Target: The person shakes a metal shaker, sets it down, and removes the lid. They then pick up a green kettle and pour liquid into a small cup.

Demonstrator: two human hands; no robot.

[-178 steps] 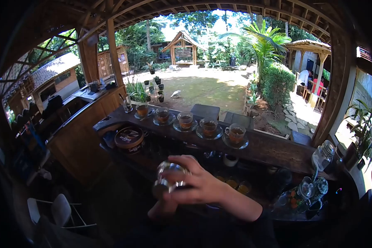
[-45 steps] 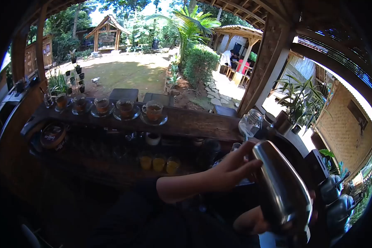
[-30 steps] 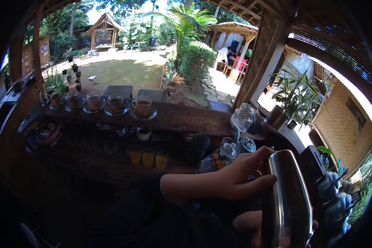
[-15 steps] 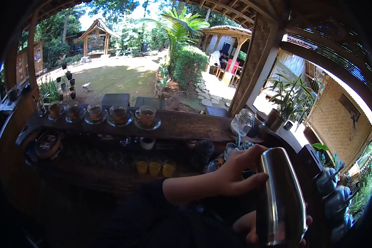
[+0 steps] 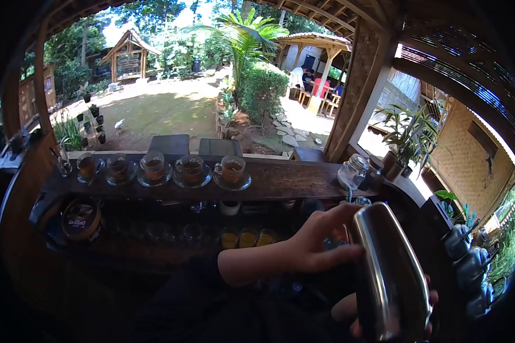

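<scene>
A tall, shiny metal shaker [image 5: 386, 268] is tilted in front of me at the lower right. My left hand [image 5: 320, 237] reaches across from the left and grips its upper end, thumb on the near side and fingers near the top edge. Lower down, my right hand [image 5: 347, 313] wraps round the shaker, and some of its fingertips show along the far right side. Most of that hand is hidden behind the metal. Just beyond the left hand, a glass jar [image 5: 352, 171] with pale contents stands on the wooden counter [image 5: 292, 177].
Several glass cups of brown drink on saucers, one a nearby cup [image 5: 232, 170], line the counter. Below sit small glasses of yellow liquid [image 5: 248, 237] and a round brown tub [image 5: 81, 219]. Pots [image 5: 469, 268] hang at right; people [image 5: 312, 80] sit outside under a roof.
My view has turned slightly left, so the cups and counter appear further right. Both hands keep hold of the shaker, in almost the same place.
</scene>
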